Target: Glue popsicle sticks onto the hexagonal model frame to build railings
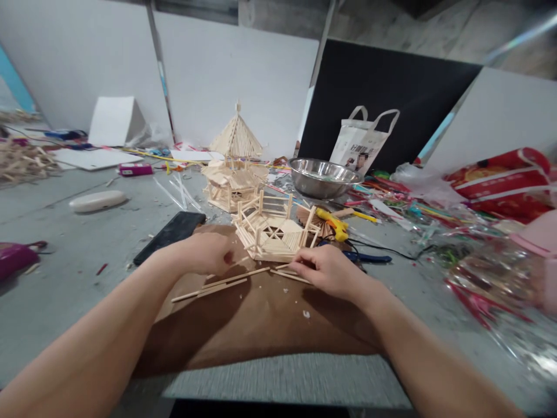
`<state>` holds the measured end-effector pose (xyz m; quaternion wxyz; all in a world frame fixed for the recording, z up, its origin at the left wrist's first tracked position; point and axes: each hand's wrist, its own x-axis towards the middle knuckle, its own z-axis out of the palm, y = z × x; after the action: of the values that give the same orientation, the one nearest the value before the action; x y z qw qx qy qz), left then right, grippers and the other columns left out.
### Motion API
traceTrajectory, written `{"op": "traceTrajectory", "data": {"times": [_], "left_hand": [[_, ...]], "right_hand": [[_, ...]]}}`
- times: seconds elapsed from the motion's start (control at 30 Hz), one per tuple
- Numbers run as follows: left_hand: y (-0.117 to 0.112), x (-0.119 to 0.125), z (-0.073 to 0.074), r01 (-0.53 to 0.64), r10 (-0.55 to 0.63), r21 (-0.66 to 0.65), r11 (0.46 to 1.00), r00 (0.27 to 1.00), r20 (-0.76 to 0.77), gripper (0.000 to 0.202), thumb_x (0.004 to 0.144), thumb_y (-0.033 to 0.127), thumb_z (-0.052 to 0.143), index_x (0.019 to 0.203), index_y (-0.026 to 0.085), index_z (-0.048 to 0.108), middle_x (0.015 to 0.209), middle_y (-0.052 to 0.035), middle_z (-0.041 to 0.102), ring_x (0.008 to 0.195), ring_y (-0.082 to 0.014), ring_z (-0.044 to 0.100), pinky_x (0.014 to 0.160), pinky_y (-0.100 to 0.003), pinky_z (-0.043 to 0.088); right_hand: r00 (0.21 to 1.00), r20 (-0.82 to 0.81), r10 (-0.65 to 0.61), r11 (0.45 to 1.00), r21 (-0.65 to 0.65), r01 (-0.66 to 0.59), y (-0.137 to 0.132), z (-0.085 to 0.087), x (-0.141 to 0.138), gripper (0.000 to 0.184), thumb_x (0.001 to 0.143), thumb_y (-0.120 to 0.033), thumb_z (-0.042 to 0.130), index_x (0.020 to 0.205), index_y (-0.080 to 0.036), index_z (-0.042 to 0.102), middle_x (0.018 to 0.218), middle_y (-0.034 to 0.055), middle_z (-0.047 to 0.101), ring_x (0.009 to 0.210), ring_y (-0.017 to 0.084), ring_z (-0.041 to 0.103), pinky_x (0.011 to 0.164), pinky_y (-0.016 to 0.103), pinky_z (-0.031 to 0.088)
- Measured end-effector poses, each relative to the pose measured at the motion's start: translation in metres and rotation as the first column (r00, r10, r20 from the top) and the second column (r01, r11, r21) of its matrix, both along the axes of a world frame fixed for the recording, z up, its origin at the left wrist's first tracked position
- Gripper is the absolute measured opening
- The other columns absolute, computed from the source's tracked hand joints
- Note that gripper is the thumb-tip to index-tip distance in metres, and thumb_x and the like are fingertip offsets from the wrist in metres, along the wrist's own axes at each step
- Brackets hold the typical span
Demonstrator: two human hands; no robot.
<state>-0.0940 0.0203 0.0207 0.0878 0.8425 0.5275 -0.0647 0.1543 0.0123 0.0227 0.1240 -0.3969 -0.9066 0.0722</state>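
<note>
right hand (pixel 331 270) pinches a thin stick (pixel 282 274) just near of the railed stick platform (pixel 272 232); left hand (pixel 209 252) curled knuckles-up, its grip hidden, cannot tell; loose sticks (pixel 226 283) lie between the hands on the brown sheet (pixel 261 331), long axis left-right, closer to the left hand

Soft, even indoor light from overhead, moderately bright. The left hand (pixel 209 252) and right hand (pixel 331 270) throw diffuse shadows onto the brown sheet (pixel 261 331). The steel bowl (pixel 324 177) gleams faintly. The centre is sharp. The plastic wrappers (pixel 491 278) at the right glint and smear. The wide lens bends the edges, and the near edge of the worktop (pixel 65 278) is streaked with blur.
</note>
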Motion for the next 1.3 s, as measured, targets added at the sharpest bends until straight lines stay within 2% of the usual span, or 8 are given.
{"op": "traceTrajectory", "data": {"times": [0.13, 0.23, 0.43, 0.57, 0.67, 0.77, 0.87, 1.3], "left_hand": [[-0.010, 0.001, 0.016, 0.051, -0.056, 0.060, 0.997, 0.994, 0.089, 0.016, 0.058, 0.018, 0.045, 0.063, 0.021, 0.060, 0.063, 0.0009, 0.060, 0.054, -0.0111, 0.048, 0.047, -0.021, 0.028], [-0.018, 0.010, 0.020, 0.110, -0.132, 0.121, 0.987, 0.971, 0.198, 0.020, 0.061, 0.017, 0.044, 0.071, 0.022, 0.061, 0.063, 0.0018, 0.060, 0.055, -0.0095, 0.048, 0.050, -0.020, 0.030], [-0.020, 0.029, 0.013, 0.102, -0.180, 0.205, 0.973, 0.893, 0.411, 0.020, 0.073, 0.023, 0.042, 0.074, 0.020, 0.062, 0.067, 0.0005, 0.061, 0.060, -0.0096, 0.050, 0.055, -0.021, 0.034], [-0.012, 0.027, 0.007, -0.077, -0.105, 0.309, 0.948, 0.840, 0.533, 0.018, 0.069, 0.034, 0.052, 0.076, 0.019, 0.059, 0.074, -0.0008, 0.060, 0.066, -0.0117, 0.050, 0.059, -0.023, 0.036], [-0.004, 0.020, 0.002, -0.227, -0.059, 0.389, 0.893, 0.797, 0.601, 0.041, 0.062, 0.041, 0.060, 0.095, 0.018, 0.052, 0.095, -0.0038, 0.056, 0.075, -0.0139, 0.049, 0.063, -0.025, 0.038], [0.004, 0.016, -0.005, -0.201, -0.068, 0.354, 0.913, 0.783, 0.619, 0.057, 0.062, 0.041, 0.060, 0.111, 0.018, 0.044, 0.111, -0.0068, 0.047, 0.080, -0.0146, 0.049, 0.066, -0.025, 0.039], [0.011, 0.018, -0.012, -0.156, -0.081, 0.303, 0.940, 0.762, 0.642, 0.049, 0.064, 0.040, 0.059, 0.107, 0.018, 0.050, 0.113, -0.0072, 0.046, 0.081, -0.0144, 0.050, 0.068, -0.025, 0.040], [0.020, 0.029, -0.014, -0.068, -0.064, 0.161, 0.985, 0.716, 0.695, 0.019, 0.072, 0.033, 0.050, 0.076, 0.015, 0.056, 0.078, 0.0002, 0.056, 0.058, -0.0076, 0.044, 0.056, -0.020, 0.035]], "right_hand": [[0.961, -0.269, 0.066, 0.937, 0.347, 0.033, -0.005, -0.007, -0.011, 0.020, 0.080, -0.030, 0.044, 0.083, -0.017, 0.059, 0.083, 0.0048, 0.062, 0.081, 0.015, 0.053, 0.073, 0.026, 0.040], [0.949, -0.272, 0.159, 0.881, 0.473, -0.012, -0.007, -0.012, -0.018, 0.019, 0.078, -0.029, 0.048, 0.091, -0.018, 0.059, 0.097, 0.0065, 0.058, 0.097, 0.018, 0.047, 0.087, 0.033, 0.034], [0.971, -0.173, 0.162, 0.868, 0.493, -0.057, -0.004, -0.017, -0.019, 0.015, 0.079, -0.027, 0.047, 0.084, -0.024, 0.061, 0.093, 0.0010, 0.062, 0.101, 0.018, 0.044, 0.096, 0.042, 0.021], [0.975, -0.218, 0.030, 0.839, 0.535, 0.094, 0.002, -0.017, -0.012, 0.016, 0.079, -0.029, 0.047, 0.078, -0.024, 0.063, 0.099, 0.0017, 0.060, 0.106, 0.020, 0.041, 0.098, 0.045, 0.017], [0.967, -0.246, -0.058, 0.798, 0.570, 0.193, 0.009, -0.017, -0.008, 0.017, 0.078, -0.029, 0.048, 0.075, -0.024, 0.064, 0.104, 0.0026, 0.058, 0.111, 0.022, 0.037, 0.099, 0.046, 0.013], [0.972, -0.218, -0.084, 0.776, 0.598, 0.201, 0.014, -0.018, -0.008, 0.018, 0.078, -0.030, 0.048, 0.074, -0.025, 0.064, 0.107, 0.0024, 0.057, 0.114, 0.023, 0.034, 0.099, 0.047, 0.010], [0.978, -0.189, -0.087, 0.762, 0.620, 0.187, 0.017, -0.018, -0.008, 0.019, 0.079, -0.030, 0.046, 0.075, -0.025, 0.064, 0.108, 0.0019, 0.056, 0.115, 0.022, 0.033, 0.100, 0.047, 0.010], [0.984, -0.159, -0.076, 0.763, 0.627, 0.160, 0.023, -0.019, 0.000, 0.018, 0.079, -0.028, 0.045, 0.076, -0.024, 0.062, 0.107, 0.0022, 0.057, 0.114, 0.021, 0.034, 0.099, 0.047, 0.011]]}}
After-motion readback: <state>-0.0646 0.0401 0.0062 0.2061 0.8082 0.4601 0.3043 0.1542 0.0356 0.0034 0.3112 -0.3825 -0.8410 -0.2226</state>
